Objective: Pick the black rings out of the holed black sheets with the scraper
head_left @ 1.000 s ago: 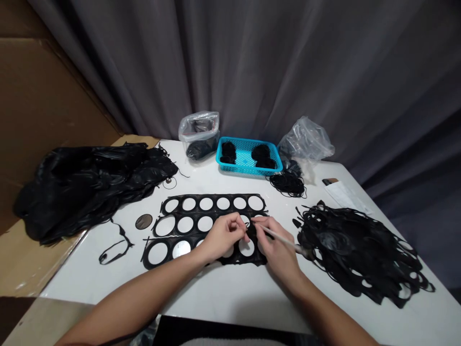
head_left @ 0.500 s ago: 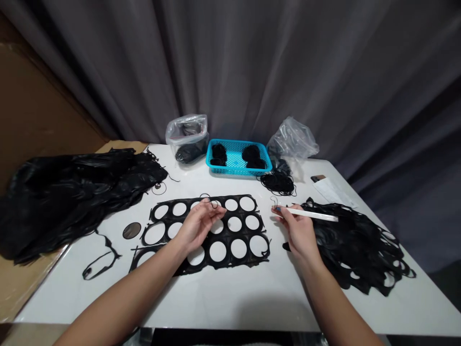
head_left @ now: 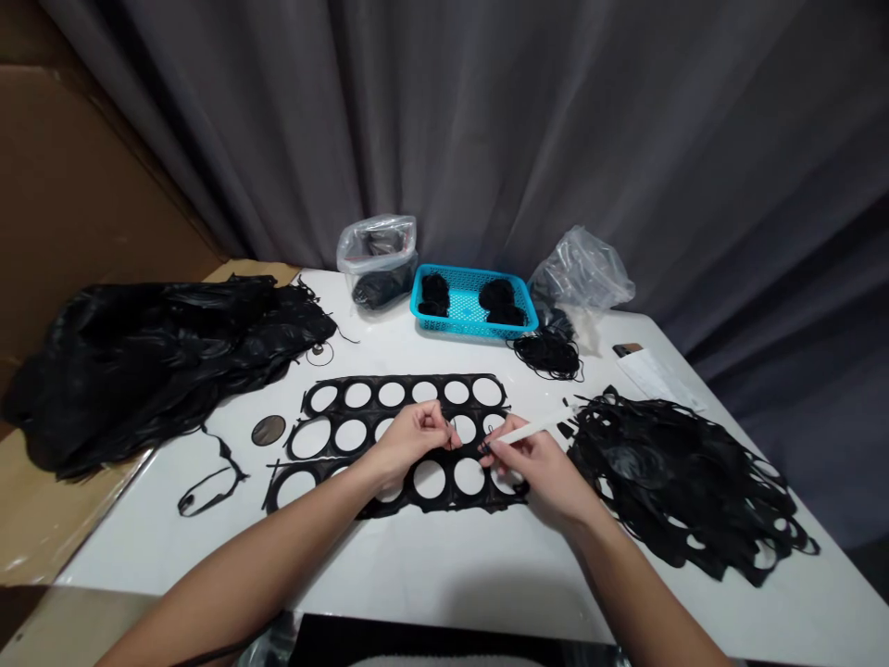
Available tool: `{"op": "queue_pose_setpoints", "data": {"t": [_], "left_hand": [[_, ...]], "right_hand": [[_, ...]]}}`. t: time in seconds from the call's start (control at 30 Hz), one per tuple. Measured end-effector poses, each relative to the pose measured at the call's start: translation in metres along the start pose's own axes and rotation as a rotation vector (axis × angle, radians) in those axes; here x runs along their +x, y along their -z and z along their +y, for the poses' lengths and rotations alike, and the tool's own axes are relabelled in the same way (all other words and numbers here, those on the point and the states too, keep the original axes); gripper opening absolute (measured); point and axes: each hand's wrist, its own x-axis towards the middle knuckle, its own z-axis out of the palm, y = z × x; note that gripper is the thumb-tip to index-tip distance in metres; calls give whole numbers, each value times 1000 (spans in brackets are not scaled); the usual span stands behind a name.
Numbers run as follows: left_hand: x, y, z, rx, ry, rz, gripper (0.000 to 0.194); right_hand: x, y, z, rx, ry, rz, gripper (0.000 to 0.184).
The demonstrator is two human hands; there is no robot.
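My left hand [head_left: 419, 434] is closed in a pinch on a thin black rubber strand [head_left: 455, 432], which looks like part of a small ring. My right hand [head_left: 534, 461] grips a slim white stick-like tool [head_left: 532, 429]. Small dark loops show at its fingertips, though I cannot tell how they are held. Both hands hover close together over black rubber strips [head_left: 450, 487] with rows of round holes, laid out flat. Part of the middle and lower strips is hidden beneath my hands and left forearm.
Black punched scraps [head_left: 645, 463] are heaped at right, a large black sheet pile [head_left: 159, 343] at left. Behind stand a blue basket [head_left: 476, 327] holding black bundles, a clear bag [head_left: 379, 250], another plastic bag [head_left: 583, 269] and black rings [head_left: 548, 356]. A dark disc [head_left: 268, 430] lies left.
My right hand has moved left and nearer to me with the white tool, now close to my left hand. My left hand has shifted right and slightly down. The view has turned a little.
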Motion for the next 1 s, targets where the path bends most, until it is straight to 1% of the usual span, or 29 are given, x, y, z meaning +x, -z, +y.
{"op": "queue_pose_setpoints", "data": {"t": [0.07, 0.1, 0.13, 0.2, 0.3, 0.4, 0.47, 0.57, 0.67, 0.83, 0.93, 1.0], "left_hand": [[2, 3, -2, 22, 22, -2, 18], [2, 5, -3, 9, 38, -6, 18], [2, 5, -2, -18, 54, -11, 19], [1, 6, 0, -97, 90, -34, 28], [-2, 4, 5, -190, 122, -94, 42], [-4, 2, 7, -202, 126, -143, 45], [-5, 0, 6, -153, 93, -132, 44], [-4, -5, 1, -76, 10, -78, 43], [-3, -8, -2, -95, -35, -59, 42], [-4, -7, 0, -118, -45, -72, 43], [-6, -6, 1, -79, -57, -62, 41], [-7, -6, 1, -41, -85, -67, 47]], "right_hand": [[2, 2, 7, -337, 126, 86, 20], [2, 3, 9, -457, 192, 129, 19], [2, 4, 11, -535, 247, 158, 17], [2, 5, 12, -594, 311, 171, 16], [-1, 3, 5, -583, 357, 191, 13], [-5, -2, -3, -537, 401, 176, 14], [-8, -6, -7, -507, 426, 124, 14], [-10, -12, -8, -487, 444, 18, 13], [-11, -17, -8, -462, 402, -50, 13], [-10, -22, -8, -398, 337, -65, 16], [-10, -25, -8, -444, 348, -51, 16], [-9, -26, -9, -505, 367, -32, 16]]}}
